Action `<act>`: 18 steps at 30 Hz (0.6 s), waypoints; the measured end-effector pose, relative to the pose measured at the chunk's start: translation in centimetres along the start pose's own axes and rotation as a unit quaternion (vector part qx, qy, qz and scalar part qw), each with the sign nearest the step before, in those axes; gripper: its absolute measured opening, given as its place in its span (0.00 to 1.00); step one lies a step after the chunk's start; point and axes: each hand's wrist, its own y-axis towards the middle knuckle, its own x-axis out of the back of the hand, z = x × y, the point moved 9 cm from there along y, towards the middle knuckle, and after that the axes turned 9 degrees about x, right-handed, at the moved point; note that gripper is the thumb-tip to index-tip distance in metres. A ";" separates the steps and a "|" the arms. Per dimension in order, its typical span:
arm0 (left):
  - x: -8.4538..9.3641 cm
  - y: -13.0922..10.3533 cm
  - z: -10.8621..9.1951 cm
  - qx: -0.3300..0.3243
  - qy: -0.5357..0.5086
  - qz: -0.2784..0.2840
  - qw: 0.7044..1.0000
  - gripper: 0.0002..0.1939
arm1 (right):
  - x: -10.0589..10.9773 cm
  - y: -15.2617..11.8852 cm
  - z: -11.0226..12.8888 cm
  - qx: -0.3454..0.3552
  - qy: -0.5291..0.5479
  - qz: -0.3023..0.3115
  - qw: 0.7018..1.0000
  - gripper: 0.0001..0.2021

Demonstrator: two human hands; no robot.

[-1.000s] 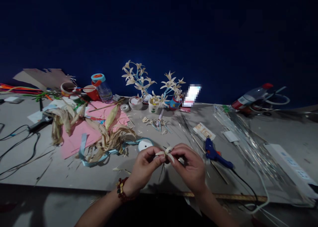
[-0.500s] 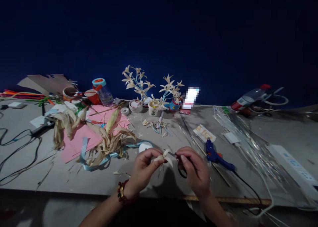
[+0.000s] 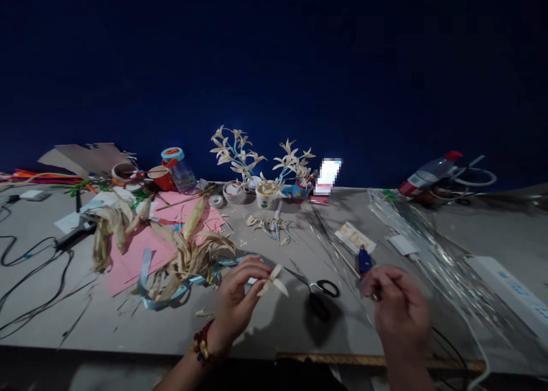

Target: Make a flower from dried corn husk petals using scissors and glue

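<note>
My left hand (image 3: 244, 291) pinches a small pale husk flower (image 3: 274, 282) by its base, petals spread to the right. Black-handled scissors (image 3: 314, 288) lie on the table between my hands, blades toward the flower. My right hand (image 3: 398, 299) is over the blue glue gun (image 3: 364, 261) and hides most of it; its fingers are curled and blurred, so whether they grip it cannot be made out. Dry corn husks (image 3: 192, 260) and a light blue ribbon (image 3: 148, 285) lie left of my left hand.
Husk flowers on blue stems (image 3: 240, 151) stand in cups at the back. Pink paper (image 3: 137, 260) lies left. Clear plastic wrapping (image 3: 445, 260), a power strip (image 3: 509, 291) and a tilted bottle (image 3: 430, 174) are at right. A lit phone (image 3: 329, 175) stands behind; black cables (image 3: 32, 288) run far left.
The scissors have left my right hand and now rest on the table. My right hand has moved right, to the glue gun. My left hand has shifted slightly left with the flower.
</note>
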 end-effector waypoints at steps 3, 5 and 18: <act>1.7 0.2 0.6 0.017 -0.020 -0.026 0.999 0.06 | 1.7 0.4 -1.3 -0.033 0.058 -0.062 0.996 0.18; 3.2 0.1 1.2 0.036 -0.040 -0.051 0.997 0.06 | 1.3 0.1 -2.3 -0.055 0.033 -0.028 0.998 0.20; 12.7 -0.2 -1.6 -0.011 -0.132 -0.199 0.971 0.06 | 3.4 -0.1 -5.7 -0.081 -0.118 0.026 0.989 0.15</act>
